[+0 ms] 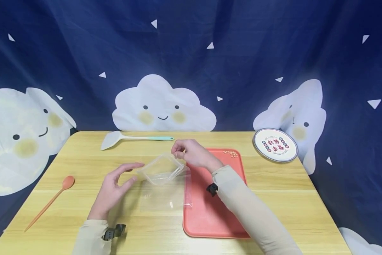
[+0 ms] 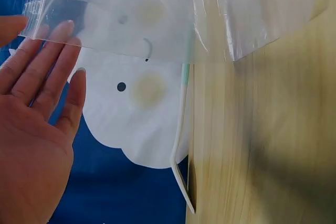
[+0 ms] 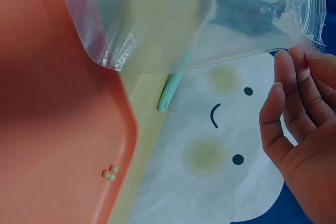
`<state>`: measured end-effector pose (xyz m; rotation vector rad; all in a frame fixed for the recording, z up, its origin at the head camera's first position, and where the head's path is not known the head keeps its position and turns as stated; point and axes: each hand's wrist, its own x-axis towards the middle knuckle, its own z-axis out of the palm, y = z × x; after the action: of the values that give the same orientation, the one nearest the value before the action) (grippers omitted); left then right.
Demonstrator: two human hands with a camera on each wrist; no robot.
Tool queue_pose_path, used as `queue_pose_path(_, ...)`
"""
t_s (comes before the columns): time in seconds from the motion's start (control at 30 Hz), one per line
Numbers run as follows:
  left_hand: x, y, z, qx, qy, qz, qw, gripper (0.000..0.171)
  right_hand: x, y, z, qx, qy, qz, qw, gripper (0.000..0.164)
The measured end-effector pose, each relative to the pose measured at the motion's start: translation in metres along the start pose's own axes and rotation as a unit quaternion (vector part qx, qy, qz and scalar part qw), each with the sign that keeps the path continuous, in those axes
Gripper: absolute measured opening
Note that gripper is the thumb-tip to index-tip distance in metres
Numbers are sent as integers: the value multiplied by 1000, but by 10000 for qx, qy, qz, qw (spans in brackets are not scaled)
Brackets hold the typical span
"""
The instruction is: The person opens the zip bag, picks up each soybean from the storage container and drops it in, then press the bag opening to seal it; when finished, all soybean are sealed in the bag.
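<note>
A clear zip-top plastic bag (image 1: 165, 194) hangs upright over the table with its mouth spread wide. At the bag's right upper corner, my right hand (image 1: 194, 153) pinches the rim between thumb and fingers, also visible in the right wrist view as a hand (image 3: 310, 114). My left hand (image 1: 112, 189) is at the left corner, thumb and index finger apart. In the left wrist view, its straight fingers (image 2: 47, 72) lie against the zip edge. Beneath and right of the bag lies a red tray (image 1: 210, 219), with several small pale-yellow balls (image 1: 231, 154) in its far right corner.
A white spatula with a mint handle (image 1: 159, 138) lies along the table's back edge. An orange spoon (image 1: 68, 182) is at the left. At the back right sits a white plate (image 1: 275, 158) with printed characters. A dark blue curtain (image 1: 241, 63) hangs behind.
</note>
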<state>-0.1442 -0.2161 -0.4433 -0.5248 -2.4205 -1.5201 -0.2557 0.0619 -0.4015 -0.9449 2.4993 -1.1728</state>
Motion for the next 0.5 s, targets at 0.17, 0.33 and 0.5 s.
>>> queue_pose_path(0.17,1,-1,1,462,398,-598,9963,20,1,0,-1,36,3,15,10000,12)
queue_pose_path(0.33,3,-3,0,830,848,-439,9920,11,1,1,-2,23,28,-24,10000,8)
queue_pose_path(0.5,5,-5,-1,1015,1324,-328,9854,10,-6,9,-5,4,190,16,9998,9)
